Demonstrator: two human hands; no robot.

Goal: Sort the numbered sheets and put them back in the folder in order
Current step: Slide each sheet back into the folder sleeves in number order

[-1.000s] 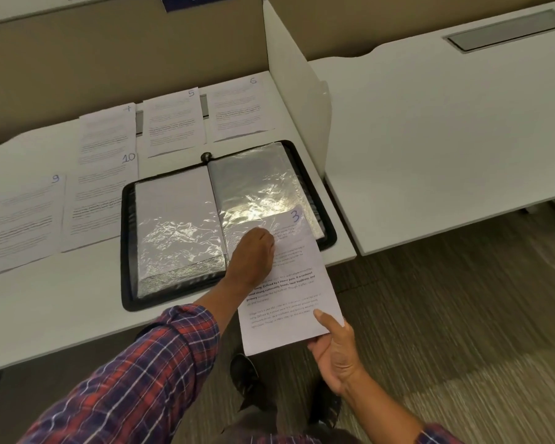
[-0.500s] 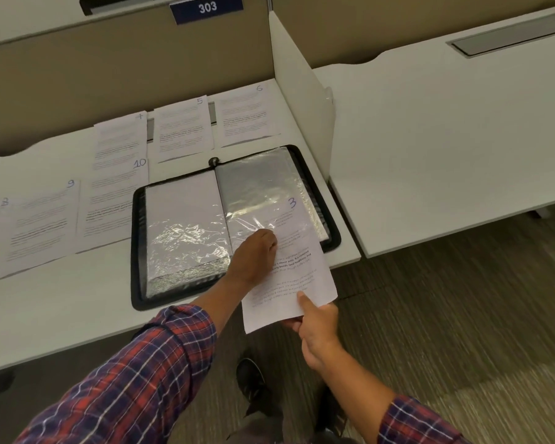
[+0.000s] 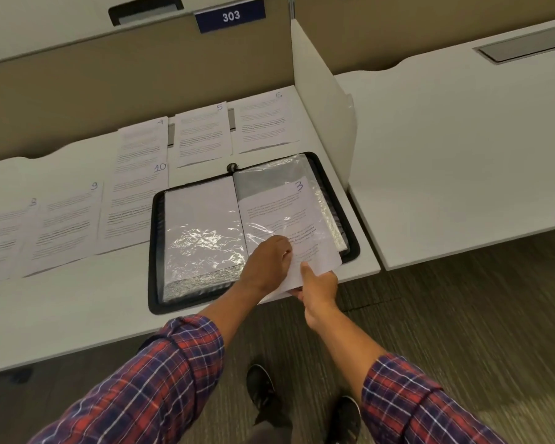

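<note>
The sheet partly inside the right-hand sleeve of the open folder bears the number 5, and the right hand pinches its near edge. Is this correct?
Not quite. The head view shows that the sheet in the sleeve bears 3, not 5; sheet 5 lies on the desk behind the folder. The right hand does pinch the near edge of the sheet in the sleeve.

White digits "303" are shown on a dark blue rectangular plate on the beige partition. Blue handwritten numbers are carried in the top right corners of white printed paper sheets: sheet 4, sheet 5, sheet 6, sheet 8, sheet 9, sheet 10, and sheet 3, lodged partly in the clear plastic sleeve of a black zip folder. The printed lines are too blurred to be read
</note>
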